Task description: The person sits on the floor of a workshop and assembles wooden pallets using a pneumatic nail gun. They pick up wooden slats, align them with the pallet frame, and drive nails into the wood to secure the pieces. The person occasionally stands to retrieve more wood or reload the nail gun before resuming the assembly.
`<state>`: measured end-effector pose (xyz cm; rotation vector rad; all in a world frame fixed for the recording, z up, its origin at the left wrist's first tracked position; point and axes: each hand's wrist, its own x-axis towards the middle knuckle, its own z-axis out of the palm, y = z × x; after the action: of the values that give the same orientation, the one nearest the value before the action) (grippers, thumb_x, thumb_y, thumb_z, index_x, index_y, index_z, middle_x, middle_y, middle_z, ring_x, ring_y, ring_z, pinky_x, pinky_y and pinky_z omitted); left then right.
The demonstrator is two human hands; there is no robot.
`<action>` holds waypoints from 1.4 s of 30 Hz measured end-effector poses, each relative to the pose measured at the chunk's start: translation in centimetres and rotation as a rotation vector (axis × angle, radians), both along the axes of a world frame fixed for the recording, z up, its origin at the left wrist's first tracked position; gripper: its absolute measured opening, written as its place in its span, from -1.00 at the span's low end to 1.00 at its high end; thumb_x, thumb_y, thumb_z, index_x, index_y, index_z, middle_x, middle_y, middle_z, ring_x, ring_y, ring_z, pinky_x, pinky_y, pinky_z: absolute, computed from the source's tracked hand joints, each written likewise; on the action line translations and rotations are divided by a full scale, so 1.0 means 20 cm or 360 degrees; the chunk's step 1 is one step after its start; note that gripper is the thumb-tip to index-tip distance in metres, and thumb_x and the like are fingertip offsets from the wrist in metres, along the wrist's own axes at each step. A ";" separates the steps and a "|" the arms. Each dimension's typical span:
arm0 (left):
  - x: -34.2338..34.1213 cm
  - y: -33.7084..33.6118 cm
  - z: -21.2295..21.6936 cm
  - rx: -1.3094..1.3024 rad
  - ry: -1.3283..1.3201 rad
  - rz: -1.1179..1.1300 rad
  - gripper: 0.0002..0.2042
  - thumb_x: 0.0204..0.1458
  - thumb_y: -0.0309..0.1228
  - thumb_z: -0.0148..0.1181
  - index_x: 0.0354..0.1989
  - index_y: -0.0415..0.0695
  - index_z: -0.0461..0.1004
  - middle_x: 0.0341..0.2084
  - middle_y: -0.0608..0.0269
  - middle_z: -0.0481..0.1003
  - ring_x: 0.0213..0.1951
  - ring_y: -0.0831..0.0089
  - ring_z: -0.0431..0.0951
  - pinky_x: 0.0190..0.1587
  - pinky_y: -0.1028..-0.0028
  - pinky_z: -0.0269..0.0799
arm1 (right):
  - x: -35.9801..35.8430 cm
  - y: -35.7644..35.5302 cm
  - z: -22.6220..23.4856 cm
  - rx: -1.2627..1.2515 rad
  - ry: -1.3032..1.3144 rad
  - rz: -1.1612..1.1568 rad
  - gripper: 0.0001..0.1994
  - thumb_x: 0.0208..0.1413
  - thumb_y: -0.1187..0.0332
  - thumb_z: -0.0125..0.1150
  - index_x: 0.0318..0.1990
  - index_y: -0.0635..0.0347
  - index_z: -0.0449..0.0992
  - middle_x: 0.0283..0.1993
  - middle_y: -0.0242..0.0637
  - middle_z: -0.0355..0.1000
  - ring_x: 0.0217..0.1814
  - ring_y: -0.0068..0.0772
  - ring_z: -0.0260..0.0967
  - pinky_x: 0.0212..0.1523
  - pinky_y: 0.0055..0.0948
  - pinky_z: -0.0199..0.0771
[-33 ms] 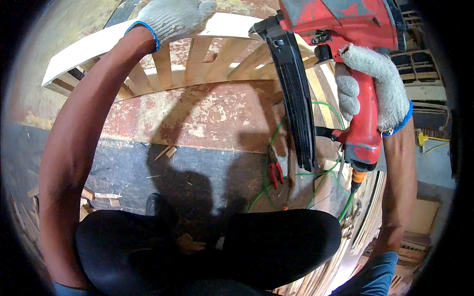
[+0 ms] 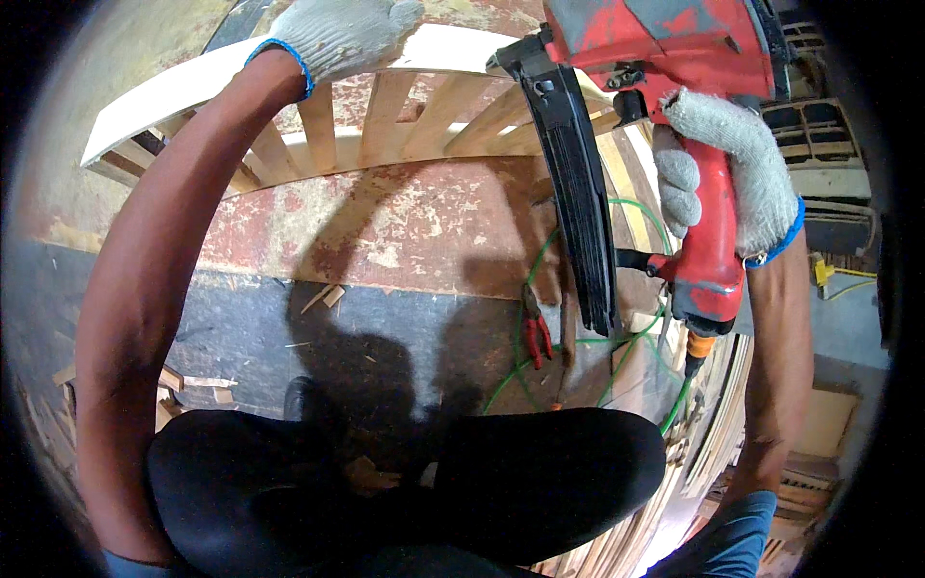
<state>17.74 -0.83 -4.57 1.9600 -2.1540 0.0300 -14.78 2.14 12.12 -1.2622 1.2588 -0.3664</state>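
Observation:
My left hand (image 2: 337, 40), in a pale knit glove with a blue cuff, grips the white board (image 2: 173, 96) along the upper side of a slatted wooden frame. Its fingertips are partly cut off by the picture's top edge. Several bare wooden slats (image 2: 385, 116) run from that board toward a lower rail. In my gloved right hand (image 2: 756, 169) is a red pneumatic nail gun (image 2: 708, 202), my fingers closed round its handle. Its black magazine (image 2: 578, 193) slants down in front of the frame's right part, and its nose is close to the white board.
A green air hose (image 2: 674, 405) runs from the nail gun's handle and loops on the floor. Red-handled pliers (image 2: 538, 337) lie within the loops. Wood scraps (image 2: 332, 296) are scattered about, and long wooden strips (image 2: 718, 414) lie at the right. My knees are at the lower edge.

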 end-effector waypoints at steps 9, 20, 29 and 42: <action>-0.03 0.02 0.01 -0.0031 0.0027 0.0028 -0.43 0.34 0.05 -0.31 -0.20 -0.14 0.56 -0.24 -0.15 0.60 -0.17 -0.17 0.60 -0.04 -0.05 0.45 | 0.03 -0.01 0.04 0.0041 0.0123 0.0034 -0.82 0.20 0.20 0.27 -0.26 0.07 0.48 -0.64 -0.36 0.38 -0.75 -0.43 0.32 -0.72 -0.43 0.40; -0.02 0.00 -0.01 -0.0016 0.0104 0.0044 -0.42 0.33 0.08 -0.26 -0.16 -0.17 0.57 -0.22 -0.21 0.59 -0.13 -0.18 0.59 -0.01 -0.06 0.44 | 0.14 0.00 0.07 0.0021 0.0141 -0.0008 -0.80 0.23 0.23 0.24 -0.23 0.17 0.45 -0.62 -0.30 0.37 -0.77 -0.42 0.31 -0.76 -0.46 0.41; -0.01 0.00 -0.05 -0.0066 0.0023 -0.0079 -0.44 0.34 0.06 -0.25 -0.13 -0.18 0.56 -0.18 -0.18 0.60 -0.11 -0.19 0.58 -0.02 -0.08 0.45 | 0.13 -0.02 0.08 0.0052 0.0227 0.0037 -0.77 0.22 0.23 0.26 -0.19 0.20 0.44 -0.63 -0.28 0.37 -0.78 -0.42 0.30 -0.76 -0.46 0.40; 0.01 0.10 0.07 -0.0118 0.0198 0.0033 -0.50 0.34 0.03 -0.23 -0.03 -0.05 0.57 -0.13 -0.08 0.60 -0.05 -0.11 0.58 0.04 0.03 0.45 | 0.01 0.08 -0.33 -0.0044 0.0609 0.0699 -0.79 0.09 0.18 0.35 -0.29 0.12 0.59 -0.53 -0.43 0.46 -0.57 -0.55 0.35 -0.51 -0.40 0.45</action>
<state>18.04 1.15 -3.19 1.8910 -2.0247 -0.0083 -14.54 3.72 5.46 -1.6388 1.2463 0.1841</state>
